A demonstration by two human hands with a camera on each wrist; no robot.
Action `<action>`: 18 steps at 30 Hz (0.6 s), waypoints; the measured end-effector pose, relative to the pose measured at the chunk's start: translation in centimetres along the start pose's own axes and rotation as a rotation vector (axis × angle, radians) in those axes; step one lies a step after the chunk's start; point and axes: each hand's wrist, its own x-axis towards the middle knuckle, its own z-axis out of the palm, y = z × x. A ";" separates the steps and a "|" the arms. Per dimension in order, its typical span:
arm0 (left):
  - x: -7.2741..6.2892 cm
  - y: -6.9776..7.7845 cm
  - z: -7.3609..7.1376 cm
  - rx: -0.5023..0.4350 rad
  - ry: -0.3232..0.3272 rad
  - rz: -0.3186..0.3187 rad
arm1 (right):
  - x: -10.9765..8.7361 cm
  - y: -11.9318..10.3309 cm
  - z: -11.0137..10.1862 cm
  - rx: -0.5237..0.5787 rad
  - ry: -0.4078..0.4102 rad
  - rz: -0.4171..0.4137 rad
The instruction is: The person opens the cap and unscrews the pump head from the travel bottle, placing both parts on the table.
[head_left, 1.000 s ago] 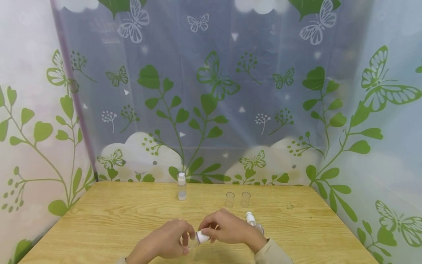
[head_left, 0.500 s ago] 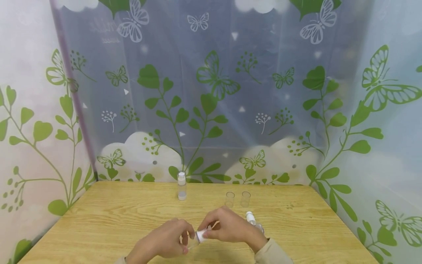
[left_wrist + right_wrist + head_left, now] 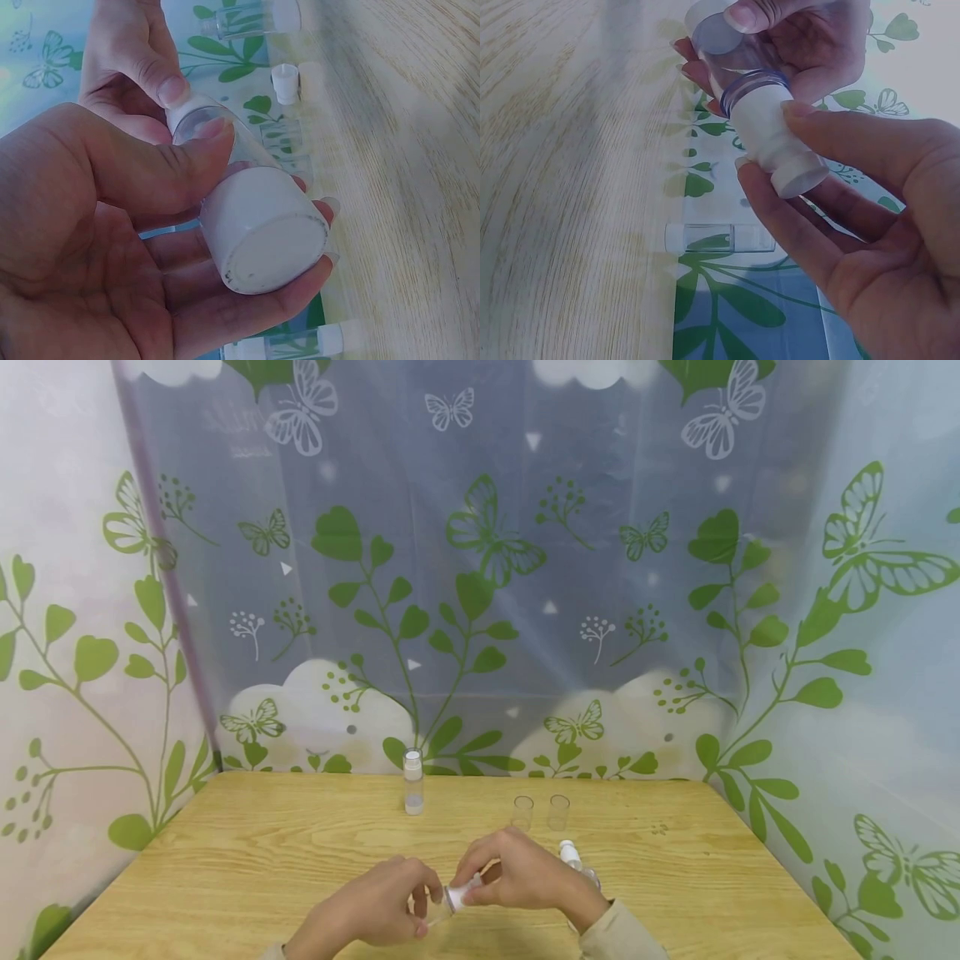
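Above the tabletop, toward its near edge, the left hand grips a clear pump bottle by its white base and the right hand pinches its white collar, sensible holds for likely light, stiff, slippery plastic.

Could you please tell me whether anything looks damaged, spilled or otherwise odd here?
One small thing: the white base of the held bottle shows dark marks along its rim in the left wrist view. I can't tell whether that is dirt or damage. No spill is visible.
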 end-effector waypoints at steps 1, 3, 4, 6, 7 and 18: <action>0.0 0.0 0.0 -0.001 0.001 0.001 | 0.0 0.0 0.0 -0.001 0.000 -0.006; 0.0 0.0 0.0 -0.001 0.003 0.001 | 0.0 0.0 0.0 -0.007 -0.001 -0.020; 0.0 0.0 0.0 -0.003 0.004 0.001 | 0.0 0.0 0.0 -0.009 -0.002 -0.028; 0.0 0.0 0.0 -0.001 0.006 0.003 | 0.0 0.0 0.0 -0.017 -0.005 -0.042; 0.0 0.0 0.0 0.000 0.007 0.003 | 0.0 0.0 -0.1 -0.020 -0.006 -0.045; 0.1 -0.1 0.0 -0.009 0.001 -0.004 | 0.0 0.0 -0.3 -0.050 -0.009 -0.027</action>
